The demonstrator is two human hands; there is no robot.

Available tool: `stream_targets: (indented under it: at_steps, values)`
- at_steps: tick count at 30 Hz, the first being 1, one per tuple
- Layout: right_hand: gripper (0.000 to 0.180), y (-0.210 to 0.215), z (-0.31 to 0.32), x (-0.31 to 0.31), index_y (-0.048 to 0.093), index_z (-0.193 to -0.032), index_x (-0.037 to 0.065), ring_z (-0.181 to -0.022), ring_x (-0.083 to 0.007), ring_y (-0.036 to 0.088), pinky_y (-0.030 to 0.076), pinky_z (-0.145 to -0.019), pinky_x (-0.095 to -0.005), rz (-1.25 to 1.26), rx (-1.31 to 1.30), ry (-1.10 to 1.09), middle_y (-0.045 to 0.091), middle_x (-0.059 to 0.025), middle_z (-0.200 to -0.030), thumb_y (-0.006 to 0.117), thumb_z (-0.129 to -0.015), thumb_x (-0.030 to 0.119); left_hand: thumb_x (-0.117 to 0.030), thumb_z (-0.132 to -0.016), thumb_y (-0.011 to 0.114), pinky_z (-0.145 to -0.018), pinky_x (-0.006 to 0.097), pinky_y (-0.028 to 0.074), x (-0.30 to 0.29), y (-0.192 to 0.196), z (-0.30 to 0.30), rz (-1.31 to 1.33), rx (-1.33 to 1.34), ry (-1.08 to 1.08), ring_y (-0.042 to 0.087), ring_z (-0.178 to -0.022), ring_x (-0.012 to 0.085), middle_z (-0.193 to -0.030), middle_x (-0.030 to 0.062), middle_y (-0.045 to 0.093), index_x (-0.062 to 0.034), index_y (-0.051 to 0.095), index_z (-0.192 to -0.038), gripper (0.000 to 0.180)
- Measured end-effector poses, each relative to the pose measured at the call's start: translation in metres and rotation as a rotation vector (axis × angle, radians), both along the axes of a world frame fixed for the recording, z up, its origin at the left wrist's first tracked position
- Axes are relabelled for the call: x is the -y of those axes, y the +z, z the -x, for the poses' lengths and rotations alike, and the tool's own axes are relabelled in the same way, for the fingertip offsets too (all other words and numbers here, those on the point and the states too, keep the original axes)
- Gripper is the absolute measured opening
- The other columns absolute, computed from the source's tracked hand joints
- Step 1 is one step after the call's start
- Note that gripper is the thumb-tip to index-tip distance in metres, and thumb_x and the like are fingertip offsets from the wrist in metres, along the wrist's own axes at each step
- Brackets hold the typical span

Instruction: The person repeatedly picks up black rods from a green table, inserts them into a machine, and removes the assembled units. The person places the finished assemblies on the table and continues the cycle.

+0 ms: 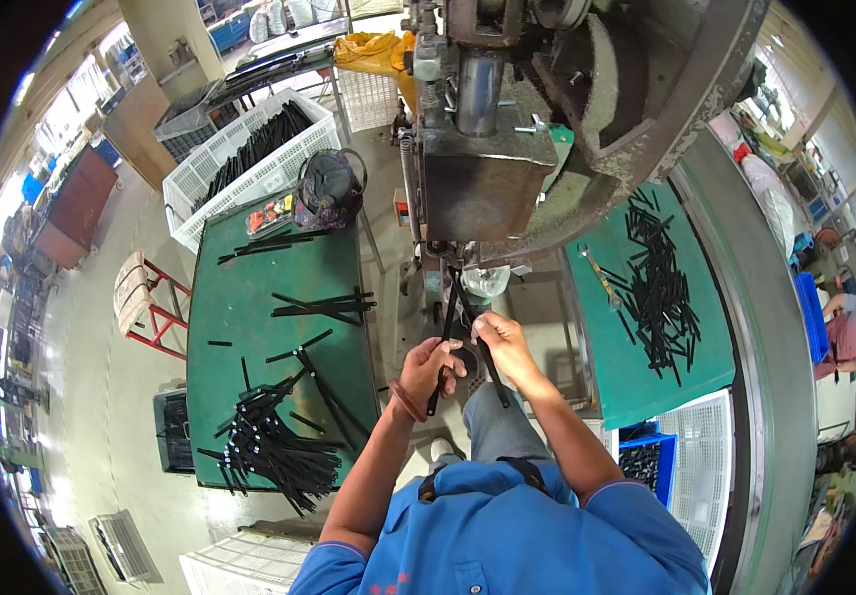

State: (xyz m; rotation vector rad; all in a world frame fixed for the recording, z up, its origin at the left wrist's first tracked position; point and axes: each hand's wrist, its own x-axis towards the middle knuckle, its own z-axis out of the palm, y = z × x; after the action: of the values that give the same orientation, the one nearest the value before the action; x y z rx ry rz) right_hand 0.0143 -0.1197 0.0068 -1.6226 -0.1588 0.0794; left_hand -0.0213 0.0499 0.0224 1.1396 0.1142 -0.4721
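Note:
In front of the machine, my left hand (428,371) is closed around a slim black bar (434,402) that slants up toward the press head. My right hand (505,347) grips a second black bar (495,379), its lower end pointing down toward my leg. Both bars converge at the top, just under the press (492,188); its tooling partly hides their far ends, so I cannot tell whether they are joined. A ring (407,402) circles my left wrist.
A green table (279,268) on the left bears a heap of black bars (284,446). On the right-hand green table (596,372) lie short black pieces (661,288) and a wrench (598,275). A blue bin (668,466) sits beside me; a white crate (180,208) stands far left.

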Motion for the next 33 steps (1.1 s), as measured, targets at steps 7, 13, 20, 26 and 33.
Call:
stream_targets:
  at_steps: [7,13,20,26,33]
  values:
    - [0.020,0.004,-0.004,0.002,0.054,-0.076,0.001,-0.064,-0.0083,0.048,0.040,-0.062,-0.0243,0.030,0.013,-0.010,0.054,-0.0004,-0.066,0.049,-0.091,0.014,-0.023,-0.095,0.044,-0.038,0.022,0.036,-0.003,0.002,-0.003,0.002,0.037,-0.024,0.048,-0.042,0.0100,-0.069,0.0083,0.059,0.0009,0.054,-0.106,0.028]
    - [0.021,0.007,-0.004,0.005,0.053,-0.076,0.002,-0.066,-0.0072,0.047,0.039,-0.063,-0.0232,-0.060,0.042,0.025,0.054,0.0005,-0.068,0.049,-0.092,0.015,-0.023,-0.096,0.043,-0.040,0.022,0.038,-0.006,0.010,-0.002,-0.017,0.053,-0.058,0.049,-0.043,0.0100,-0.070,0.0086,0.060,-0.0002,0.052,-0.107,0.027]
    - [0.023,0.010,0.027,0.022,0.053,-0.080,0.000,-0.068,-0.0113,0.047,0.039,-0.062,-0.0271,0.064,0.136,0.218,0.050,-0.0031,-0.074,0.049,-0.093,0.018,-0.025,-0.096,0.046,-0.051,0.021,0.045,0.010,0.008,-0.007,0.042,0.115,0.042,0.059,-0.062,0.0105,-0.092,0.0034,0.062,-0.0044,0.051,-0.114,0.028]
    - [0.020,-0.009,0.040,0.037,0.054,-0.084,0.001,-0.067,-0.0143,0.051,0.042,-0.061,-0.0281,0.232,0.174,0.249,0.054,-0.0068,-0.076,0.048,-0.093,0.017,-0.029,-0.094,0.050,-0.036,0.019,0.028,0.035,-0.010,-0.024,0.122,0.075,0.246,0.039,-0.042,0.0036,-0.074,0.0016,0.062,-0.0036,0.061,-0.101,0.029]
    - [0.023,0.029,-0.027,0.052,0.057,-0.093,0.002,-0.073,-0.0221,0.061,0.048,-0.062,-0.0326,0.286,0.299,0.096,0.062,-0.0113,-0.082,0.045,-0.094,0.021,-0.029,-0.095,0.048,-0.037,0.019,0.027,0.040,0.004,-0.023,0.118,-0.045,0.246,0.037,-0.040,0.0039,-0.072,0.0033,0.063,-0.0043,0.060,-0.105,0.029]
